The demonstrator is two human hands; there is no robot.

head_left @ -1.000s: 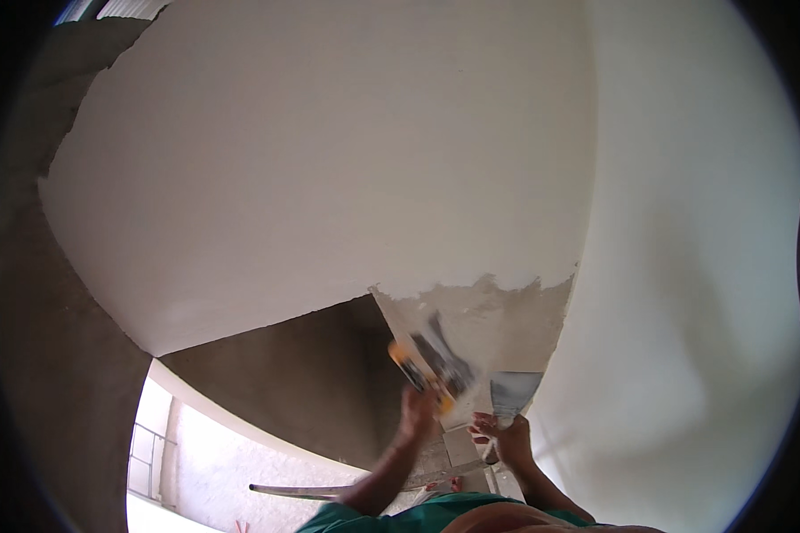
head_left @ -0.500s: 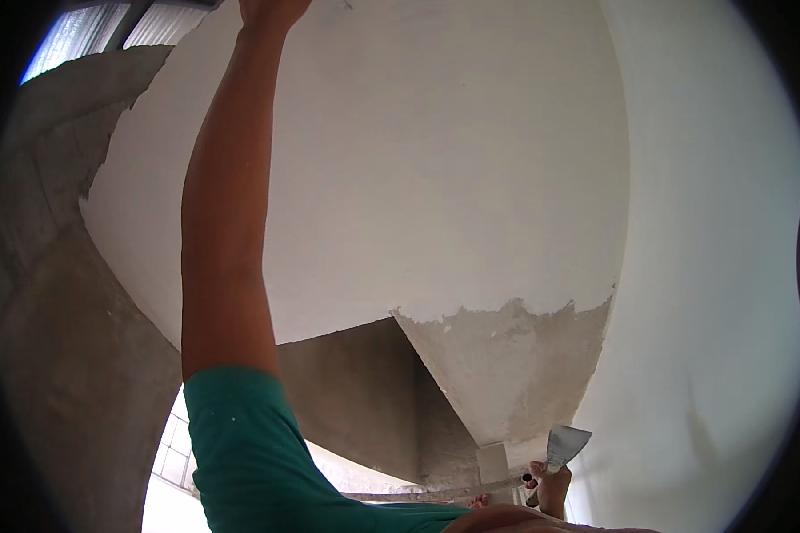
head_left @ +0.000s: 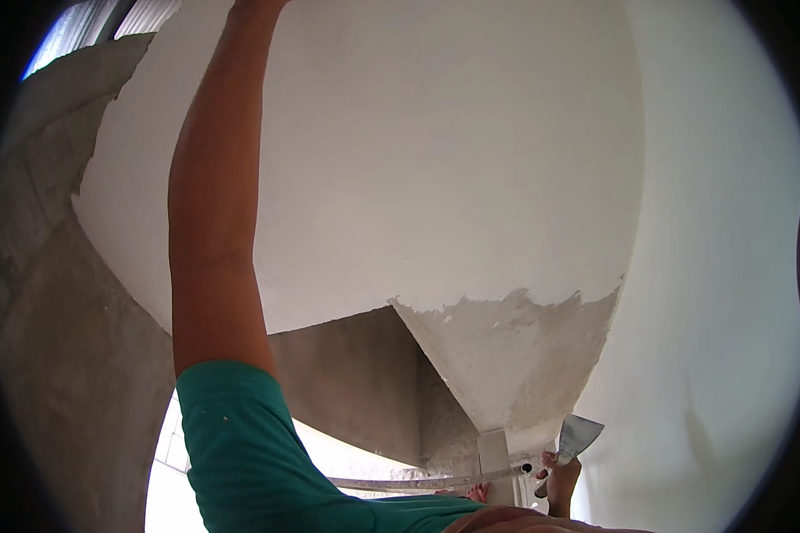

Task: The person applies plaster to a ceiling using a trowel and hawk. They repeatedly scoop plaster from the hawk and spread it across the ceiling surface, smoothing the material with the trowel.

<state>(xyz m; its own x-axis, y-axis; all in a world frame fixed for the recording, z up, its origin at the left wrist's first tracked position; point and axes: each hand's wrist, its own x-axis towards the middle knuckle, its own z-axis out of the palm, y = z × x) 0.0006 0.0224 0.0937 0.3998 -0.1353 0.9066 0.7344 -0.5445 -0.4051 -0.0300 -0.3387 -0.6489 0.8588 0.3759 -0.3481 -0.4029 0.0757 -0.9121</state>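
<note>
My left arm [head_left: 218,160], in a green sleeve [head_left: 244,435], reaches up across the white-coated surface [head_left: 436,160]; its hand is cut off at the top edge, so I cannot see what it holds. Low on the right, my right hand [head_left: 560,480] grips a wide metal putty knife [head_left: 580,433], blade tilted upward. Above this hand, a band of rough grey plaster [head_left: 516,355] borders the white coat with a ragged edge.
A smooth white wall [head_left: 720,222] rises on the right, raw grey plaster [head_left: 62,338] on the left. A dark recess [head_left: 347,382] opens below the white surface. A long bar [head_left: 382,484] runs by bare toes [head_left: 476,491] at the bottom. A window [head_left: 67,35] shows top left.
My left hand, earlier low with a trowel, has swung up to the top edge. My right hand with the putty knife moved down and right, then slightly up.
</note>
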